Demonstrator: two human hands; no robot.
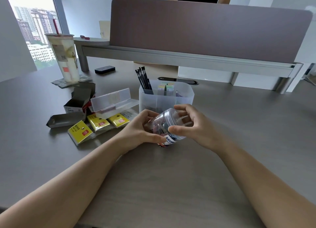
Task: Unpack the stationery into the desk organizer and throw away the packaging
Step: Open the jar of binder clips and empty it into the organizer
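Both of your hands are curled around the clear plastic jar point(166, 125), which you hold tilted on its side just above the desk point(171, 185), its lid end pointing up and away toward the organizer. Your left hand point(143, 128) grips the bottom half, thumb lying along the near side by the white label. Your right hand point(189, 123) wraps the lid end, fingers over the top and thumb pressed against the near side. Dark clips show through the jar wall; you cannot count them.

Just behind the jar stands the translucent desk organizer point(186, 97), with black pens point(143, 78) upright in its back left compartment and pastel sticky notes point(166, 87) in the back middle one. Something purple sits in the right rear part, too hidden to name.

To your left lie three yellow packets point(99, 123) side by side, a clear hinged case point(111, 102) lying open on top of them, and opened grey cardboard boxes point(77, 104) beyond. Farther back on the left a tall drink cup point(64, 56) with a red straw stands on a wrapper, and a small black object point(104, 69) lies near it.
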